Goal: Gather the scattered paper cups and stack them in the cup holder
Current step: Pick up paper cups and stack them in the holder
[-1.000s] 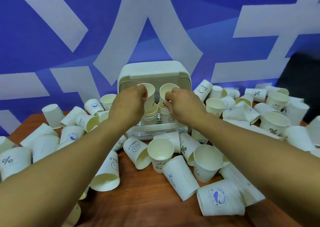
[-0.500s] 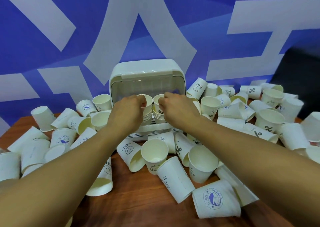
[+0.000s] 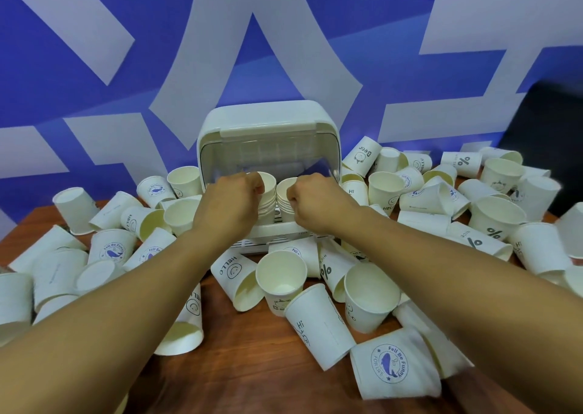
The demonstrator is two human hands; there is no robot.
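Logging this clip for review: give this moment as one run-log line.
left hand: pinches left stack | right hand: pinches right stack | cup holder: lid up | loose cups: scattered over table

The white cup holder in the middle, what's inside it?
Two nested paper-cup piles side by side: left stack, right stack. The left hand and right hand grip their tops, hiding the rest.
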